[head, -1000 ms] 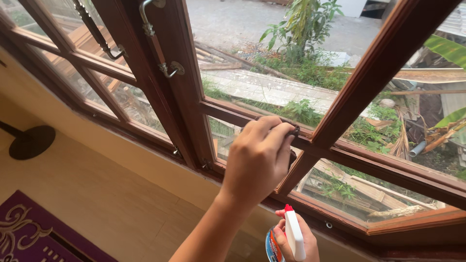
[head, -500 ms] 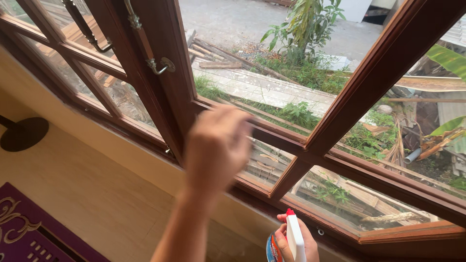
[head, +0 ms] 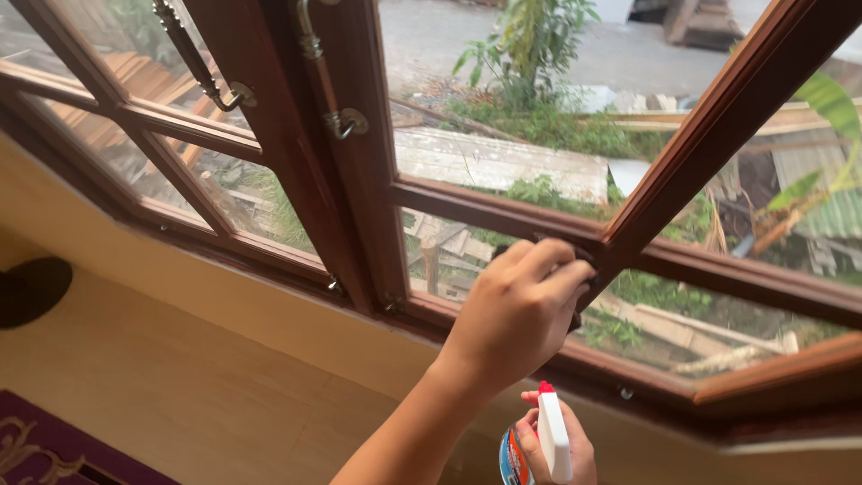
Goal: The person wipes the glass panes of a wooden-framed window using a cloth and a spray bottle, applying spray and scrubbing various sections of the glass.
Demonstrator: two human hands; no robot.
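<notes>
My left hand (head: 516,310) reaches up to the brown wooden window frame (head: 485,208), where a horizontal bar meets a slanted one. Its fingers are closed on a small dark cloth (head: 582,305), mostly hidden under them and pressed against the wood. Low in the view, my right hand (head: 575,454) holds a spray bottle (head: 552,436) with a white head and a red nozzle tip. Its body is cut off by the bottom edge.
Metal window latches (head: 346,121) and a long stay (head: 193,58) hang on the dark uprights at upper left. A tan sill and wall (head: 206,359) run below. A purple patterned rug (head: 36,445) lies at bottom left. Planks and plants show outside the glass.
My left hand swept left along the horizontal bar half a second ago, blurred, and is now back at the junction of the bars. The view shifted slightly. The spray bottle has stayed low.
</notes>
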